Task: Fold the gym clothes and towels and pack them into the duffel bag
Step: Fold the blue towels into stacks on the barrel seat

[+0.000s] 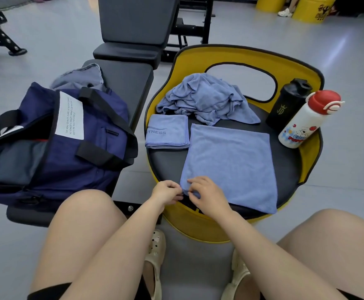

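- Blue microfibre, folded flat into a rough square, covers the near half of the stool seat [168, 163]: this flat towel [230, 165] has its near edge hanging just over the seat's front rim.
- Both hands meet at the flat towel's near left corner. The left hand [168, 191] has its fingers curled and pinching the corner's edge from the left side.
- The right hand [204, 195] lies on top of the same corner, fingers bent and pinching the cloth, its fingertips touching those of the left hand.
- A smaller folded towel [167, 132], printed with "FITNESS", sits at the seat's left edge, just beside the flat towel's far left corner.
- A crumpled towel [207, 100] of the same blue lies heaped at the back of the seat, against the yellow backrest [241, 56].
- Two bottles stand at the seat's right side: a black shaker [287, 105] and, leaning against it, a white bottle [306, 122] with a red cap.
- The duffel bag [57, 144], navy with black straps, rests open on the black bench [129, 83] to the left, well apart from the towels; a grey garment [79, 79] lies behind it.
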Motion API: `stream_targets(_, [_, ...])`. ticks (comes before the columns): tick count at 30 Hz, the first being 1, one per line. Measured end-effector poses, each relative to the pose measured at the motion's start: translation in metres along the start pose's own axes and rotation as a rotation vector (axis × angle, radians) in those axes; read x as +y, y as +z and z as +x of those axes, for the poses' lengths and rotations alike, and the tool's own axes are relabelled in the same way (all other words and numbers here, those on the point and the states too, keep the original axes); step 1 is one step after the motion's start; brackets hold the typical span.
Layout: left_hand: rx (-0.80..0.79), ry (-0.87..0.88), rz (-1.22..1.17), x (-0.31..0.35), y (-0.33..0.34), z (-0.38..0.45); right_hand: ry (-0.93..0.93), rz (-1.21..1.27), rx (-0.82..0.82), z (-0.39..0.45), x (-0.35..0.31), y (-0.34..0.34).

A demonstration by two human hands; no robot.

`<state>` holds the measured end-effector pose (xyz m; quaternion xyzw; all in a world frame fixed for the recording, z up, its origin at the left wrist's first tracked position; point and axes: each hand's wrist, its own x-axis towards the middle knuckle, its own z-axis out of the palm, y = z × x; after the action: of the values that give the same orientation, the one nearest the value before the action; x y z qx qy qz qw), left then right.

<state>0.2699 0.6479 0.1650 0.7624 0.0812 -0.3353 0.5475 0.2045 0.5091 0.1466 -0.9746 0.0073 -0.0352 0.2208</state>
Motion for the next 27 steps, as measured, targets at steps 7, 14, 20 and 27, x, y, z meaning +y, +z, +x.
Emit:
stream_targets(7, [0.021, 0.04, 0.093, -0.002, 0.0, 0.003, 0.084, 0.173, -0.011, -0.012, 0.017, -0.011])
stream_targets(14, [0.092, 0.141, 0.104, 0.004, 0.005, 0.007, 0.683, 0.274, 0.47, -0.047, 0.076, -0.048])
stream_targets(20, [0.123, 0.156, 0.164, 0.005, 0.015, 0.01, 0.974, 0.405, 0.542, -0.081, 0.108, -0.053])
stream_targets(27, [0.142, 0.146, 0.168, 0.008, 0.022, 0.008, 1.111, 0.603, 0.408, -0.099, 0.116, -0.057])
